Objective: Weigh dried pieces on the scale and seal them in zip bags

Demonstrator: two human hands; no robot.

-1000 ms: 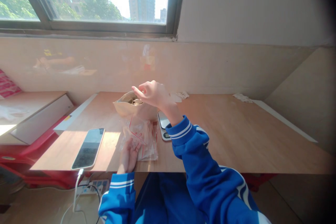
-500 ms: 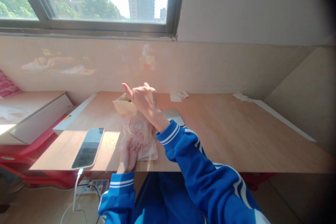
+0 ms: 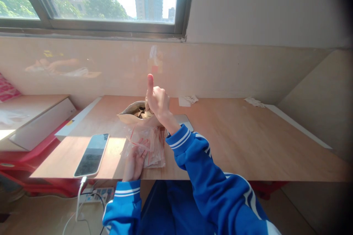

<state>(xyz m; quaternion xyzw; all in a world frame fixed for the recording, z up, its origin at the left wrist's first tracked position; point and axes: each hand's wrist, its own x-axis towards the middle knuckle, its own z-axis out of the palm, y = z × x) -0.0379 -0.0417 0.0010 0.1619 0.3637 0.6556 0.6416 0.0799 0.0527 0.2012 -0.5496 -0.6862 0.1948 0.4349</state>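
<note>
I see the paper bag (image 3: 131, 118) close at eight o'clock from the right hand (image 3: 158, 103), the nearer one; its mouth runs nine to three; that thumb points to twelve, other fingers mostly hidden; the left hand (image 3: 134, 161) half-curls against clear bags (image 3: 156, 159); whether either grips, I cannot tell.

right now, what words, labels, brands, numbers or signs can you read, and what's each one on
No text can be read anywhere in this view.
Phone: no readable lettering on its screen.
Paper bag: no readable lettering.
Clear plastic bags: nothing readable.
Power strip: too small and blurred to tell.
</note>
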